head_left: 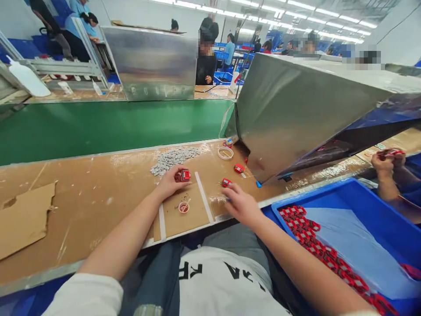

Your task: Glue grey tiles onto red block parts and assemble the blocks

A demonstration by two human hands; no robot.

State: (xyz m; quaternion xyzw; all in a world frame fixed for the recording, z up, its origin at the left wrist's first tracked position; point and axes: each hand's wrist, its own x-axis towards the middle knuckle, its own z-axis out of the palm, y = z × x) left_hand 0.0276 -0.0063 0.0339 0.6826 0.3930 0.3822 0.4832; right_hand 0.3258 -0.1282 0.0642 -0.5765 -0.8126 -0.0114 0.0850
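My left hand is closed around a small red and dark plastic piece, its squarish face turned up. Over the table's right part hovers my right hand, fingers apart and holding nothing I can see. Its fingertips are close to a second red piece; whether they touch it I cannot tell. Another red piece lies farther back. Between my hands, a small cup with reddish contents stands on a cardboard sheet edged by white strips. Behind my left hand spreads a pile of small grey pieces.
A shallow round white dish stands farther back. At right, a blue bin holds rows of red pieces beside a metal panel. Torn cardboard lies left; a green belt runs behind. A co-worker's hands hold a red piece.
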